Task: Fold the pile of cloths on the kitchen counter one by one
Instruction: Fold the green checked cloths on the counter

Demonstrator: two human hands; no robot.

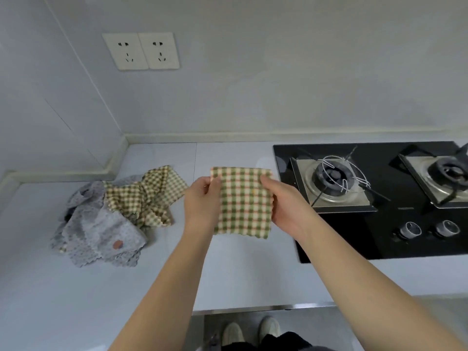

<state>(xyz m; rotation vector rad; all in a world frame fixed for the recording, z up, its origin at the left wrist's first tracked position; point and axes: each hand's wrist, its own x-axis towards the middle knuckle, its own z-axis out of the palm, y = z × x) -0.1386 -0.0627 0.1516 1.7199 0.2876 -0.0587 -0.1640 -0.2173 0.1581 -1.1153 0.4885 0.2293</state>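
Both the left hand (202, 198) and the right hand (285, 203) pinch a green-checked square cloth (244, 206) above the white counter (240, 269), while the crumpled grey-and-checked pile (114, 214) lies unfolded beside it.

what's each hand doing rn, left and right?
Left hand: closed, pinching the left edge of the checked cloth.
Right hand: closed, gripping the right edge of the same cloth, held above the counter.

Readable text: none was legible anywhere in the view.
Gas hob (342, 236): a faint pale marking sat above the knobs (407, 230), too small to read.
Grey cloth (96, 224): it bore a small orange tag (117, 244), its lettering not discernible.
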